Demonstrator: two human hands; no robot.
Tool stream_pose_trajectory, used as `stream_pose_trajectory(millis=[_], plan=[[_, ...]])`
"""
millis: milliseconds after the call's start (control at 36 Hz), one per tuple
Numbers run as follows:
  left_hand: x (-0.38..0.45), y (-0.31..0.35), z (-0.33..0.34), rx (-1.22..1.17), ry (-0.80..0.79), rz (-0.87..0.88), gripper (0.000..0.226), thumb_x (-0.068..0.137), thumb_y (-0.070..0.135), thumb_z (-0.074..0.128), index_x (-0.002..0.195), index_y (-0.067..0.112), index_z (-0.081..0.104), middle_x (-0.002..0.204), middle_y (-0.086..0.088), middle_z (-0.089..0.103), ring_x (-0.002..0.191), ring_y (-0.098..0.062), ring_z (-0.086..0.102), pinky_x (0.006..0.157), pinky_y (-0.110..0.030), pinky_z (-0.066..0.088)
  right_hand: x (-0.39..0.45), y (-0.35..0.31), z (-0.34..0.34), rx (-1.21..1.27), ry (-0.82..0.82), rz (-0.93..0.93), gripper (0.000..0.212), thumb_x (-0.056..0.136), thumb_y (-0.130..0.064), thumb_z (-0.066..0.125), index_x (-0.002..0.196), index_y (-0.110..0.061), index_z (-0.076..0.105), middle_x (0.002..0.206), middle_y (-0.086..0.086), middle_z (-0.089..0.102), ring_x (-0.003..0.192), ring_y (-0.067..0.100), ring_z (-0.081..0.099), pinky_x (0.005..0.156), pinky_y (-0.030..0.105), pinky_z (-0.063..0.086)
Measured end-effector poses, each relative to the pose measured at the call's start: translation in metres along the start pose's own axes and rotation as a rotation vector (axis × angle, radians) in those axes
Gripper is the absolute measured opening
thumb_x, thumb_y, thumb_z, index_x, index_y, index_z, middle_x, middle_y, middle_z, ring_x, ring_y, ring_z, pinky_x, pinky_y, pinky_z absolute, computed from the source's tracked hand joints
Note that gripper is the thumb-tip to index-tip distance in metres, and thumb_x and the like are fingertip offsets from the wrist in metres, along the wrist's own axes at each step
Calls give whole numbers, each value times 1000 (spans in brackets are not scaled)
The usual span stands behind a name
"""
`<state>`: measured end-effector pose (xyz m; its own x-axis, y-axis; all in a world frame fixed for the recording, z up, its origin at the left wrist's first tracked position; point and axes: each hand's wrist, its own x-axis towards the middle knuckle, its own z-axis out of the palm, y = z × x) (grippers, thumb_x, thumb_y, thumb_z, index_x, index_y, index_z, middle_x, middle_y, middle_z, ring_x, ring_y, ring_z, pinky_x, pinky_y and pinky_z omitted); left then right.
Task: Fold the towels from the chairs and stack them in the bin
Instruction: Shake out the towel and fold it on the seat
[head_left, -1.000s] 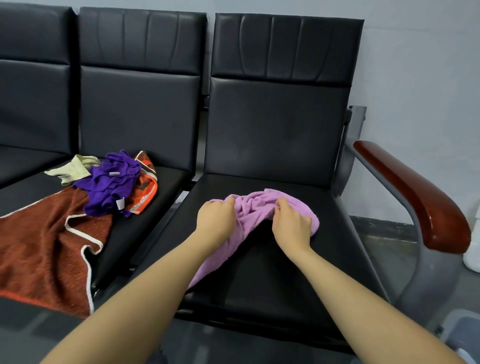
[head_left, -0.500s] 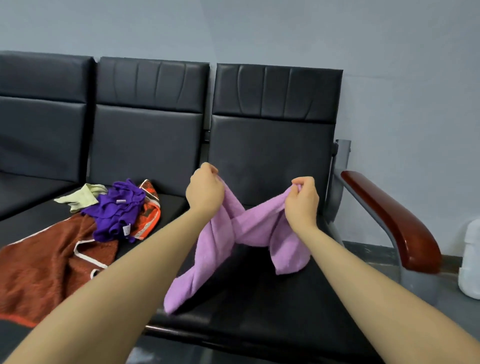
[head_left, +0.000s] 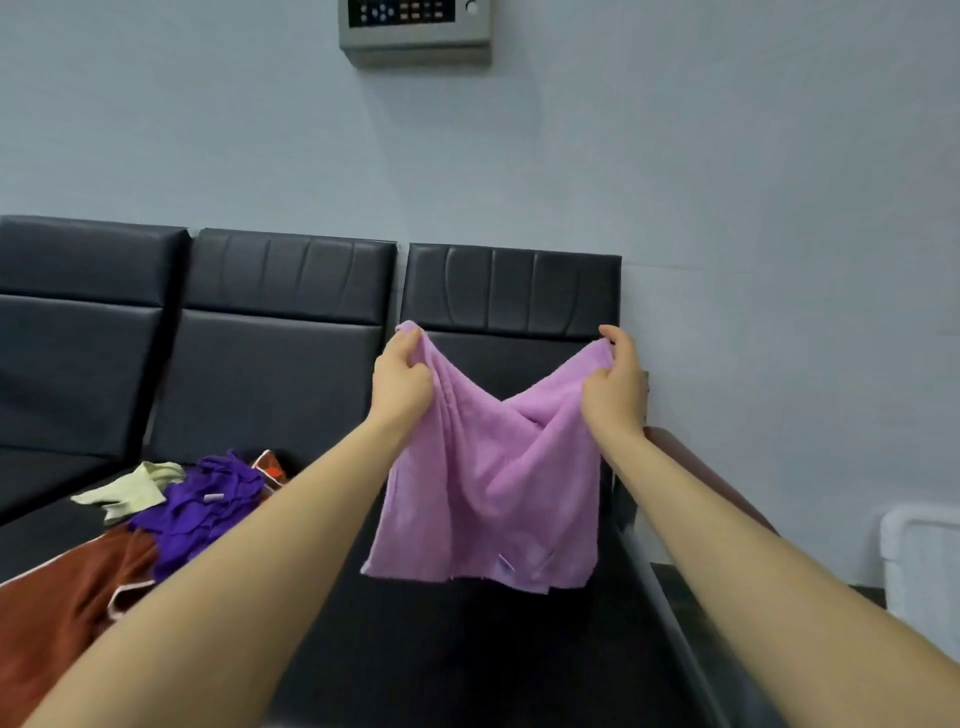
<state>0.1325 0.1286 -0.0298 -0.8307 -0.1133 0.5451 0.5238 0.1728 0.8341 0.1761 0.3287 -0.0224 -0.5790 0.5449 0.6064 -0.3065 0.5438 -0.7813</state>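
Both hands have risen since half a second ago, lifting the pink towel (head_left: 488, 483) clear of the seat so that it now hangs in the air in front of the right-hand chair (head_left: 511, 291); a second ago it lay bunched on that seat. Its twisted, rope-like shape has opened into a hanging sheet. The left hand (head_left: 401, 382) pinches one top corner, fingers curled over the cloth, with a small tip of towel poking above the thumb. The right hand (head_left: 617, 387) grips the other top corner, fingers folded round the edge. Between the two hands the upper edge sags in a deep V, and the cloth falls in loose folds to a fairly straight lower hem, where a small tag shows.

On the middle chair seat (head_left: 52, 525) lie more towels: a pale yellow-green towel (head_left: 132, 491), a dark purple towel (head_left: 200, 512) beside it and partly over a rust-brown towel (head_left: 57, 608) with a light border, which spreads toward the near edge. A bit of orange patterned cloth (head_left: 270, 465) peeks out behind the purple one. A reddish wooden armrest (head_left: 691, 460) shows just past the right forearm. A white container (head_left: 922, 564) stands on the floor at far right. A grey metal control box (head_left: 415, 31) is fixed to the wall above.
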Motion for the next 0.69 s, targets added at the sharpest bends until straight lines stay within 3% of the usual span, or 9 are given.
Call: stream_pose_trajectory(millis=[56,139,222,278,333,444,556,694], plan=[[-2,-1,1,-46,-14,-17,51,81,-7,32,110,21,64,112,-2,58,102,-13,51,98,-23,39,-2,2,-3,25,0,-7,63,86,9,27,134,-26,48,138,2,50,123,21,46,88,24,35],[-2,-7,7,-65,59,-122,21,85,17,55,88,33,68,102,15,65,105,-13,57,106,-34,37,-6,9,-2,38,-2,1,57,86,8,27,123,-22,59,132,1,55,125,20,47,98,27,38],[-6,-12,11,-98,123,-183,11,87,23,62,80,23,71,94,9,70,103,-16,61,92,-29,43,-10,17,1,17,5,61,46,91,4,31,113,-21,63,122,2,61,118,24,52,104,39,42],[-11,-14,14,-66,115,-184,16,91,15,57,94,16,72,104,3,69,105,-15,60,84,-24,42,-14,19,3,6,10,86,42,91,2,33,108,-21,64,117,3,63,114,25,54,104,46,41],[-16,-18,15,4,91,-172,29,92,6,48,109,14,70,115,0,66,108,-15,58,86,-21,39,-19,22,4,2,11,102,39,91,1,35,105,-20,65,115,2,65,113,23,55,105,46,39],[-22,-29,15,154,-1,-128,52,84,-7,36,122,14,64,124,-1,62,117,-17,55,89,-20,39,-31,30,3,28,-37,104,36,94,0,36,100,-16,68,109,2,64,100,14,56,93,30,47],[-30,-33,17,107,-162,-35,63,73,-15,27,113,13,68,98,5,68,112,-14,58,96,-22,44,-45,32,10,-1,-212,47,35,94,-2,39,98,-13,72,109,1,58,97,9,51,87,19,37],[-39,-29,24,5,-274,-39,48,79,-16,34,94,9,71,86,0,68,87,-11,64,75,-14,51,-58,33,25,-33,-497,-26,30,90,-7,56,117,-14,66,114,0,52,106,10,52,89,17,36]])
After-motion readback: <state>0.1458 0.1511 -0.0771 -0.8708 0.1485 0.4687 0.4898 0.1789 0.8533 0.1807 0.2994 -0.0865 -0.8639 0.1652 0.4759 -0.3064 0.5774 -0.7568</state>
